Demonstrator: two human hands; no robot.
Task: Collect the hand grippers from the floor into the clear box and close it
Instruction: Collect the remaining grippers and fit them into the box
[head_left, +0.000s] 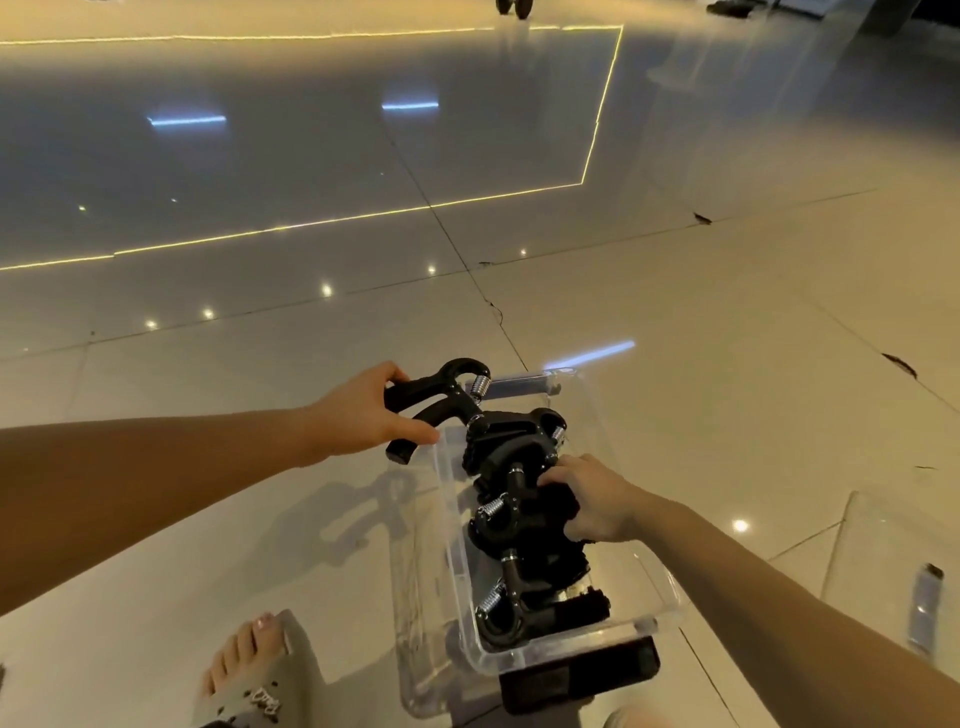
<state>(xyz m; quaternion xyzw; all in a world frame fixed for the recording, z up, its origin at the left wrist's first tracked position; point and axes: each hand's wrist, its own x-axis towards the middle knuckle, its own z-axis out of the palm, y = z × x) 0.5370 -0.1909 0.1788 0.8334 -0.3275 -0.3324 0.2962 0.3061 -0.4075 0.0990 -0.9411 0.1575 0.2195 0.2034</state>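
The clear box (649, 621) stands on the tiled floor in front of me, without its lid on. Several black hand grippers (524, 525) with silver springs lie piled inside it. My left hand (363, 413) holds one more black hand gripper (441, 402) by its handles, just above the box's far left corner. My right hand (592, 499) reaches into the box from the right and rests on the pile, fingers curled around a black handle.
The clear lid (893, 566) with a latch lies on the floor to the right of the box. My sandalled foot (249, 675) is at the lower left, beside the box. A dark block (582, 675) sits under the box's near end. Glossy tiles stretch ahead.
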